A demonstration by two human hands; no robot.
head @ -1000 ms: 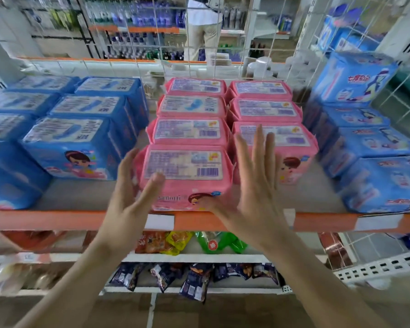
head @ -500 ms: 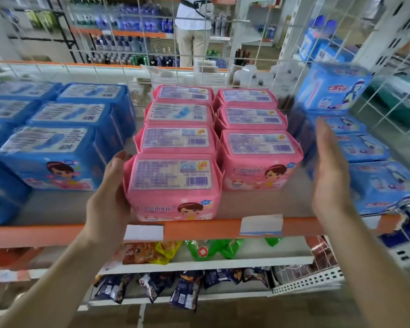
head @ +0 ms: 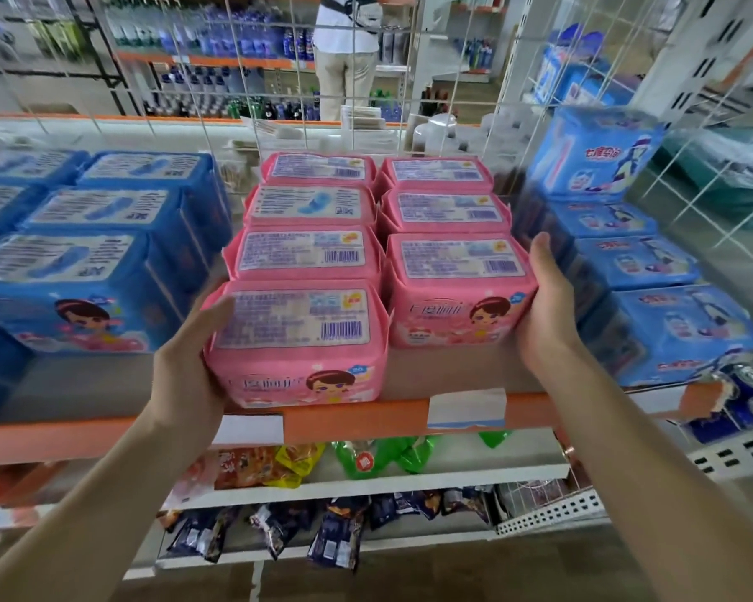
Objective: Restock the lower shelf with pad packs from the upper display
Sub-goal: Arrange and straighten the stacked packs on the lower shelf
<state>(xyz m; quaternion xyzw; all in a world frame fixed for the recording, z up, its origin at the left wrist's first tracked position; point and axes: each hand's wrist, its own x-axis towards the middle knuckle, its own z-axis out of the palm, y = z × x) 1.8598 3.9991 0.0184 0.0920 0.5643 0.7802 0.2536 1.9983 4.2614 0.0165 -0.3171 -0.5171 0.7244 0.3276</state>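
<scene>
Two rows of pink pad packs stand on the upper shelf, behind its orange front edge (head: 357,417). My left hand (head: 183,367) grips the left side of the front left pink pack (head: 296,336), thumb lying on its top label. My right hand (head: 548,306) is pressed against the right side of the front right pink pack (head: 457,288), thumb along its upper edge; its fingers are hidden behind the pack. Both packs rest on the shelf. The white lower shelf (head: 453,475) shows below the orange edge.
Blue pad packs crowd the shelf at the left (head: 75,293) and at the right (head: 670,332). A wire mesh panel (head: 279,102) backs the display, and a person (head: 344,58) stands beyond it. Snack bags (head: 253,467) and dark packets (head: 331,536) lie on the lower shelves.
My right hand swung out from the middle to the right and closed in on the front right pack's side. My left hand settled on the front left pack, thumb on top.
</scene>
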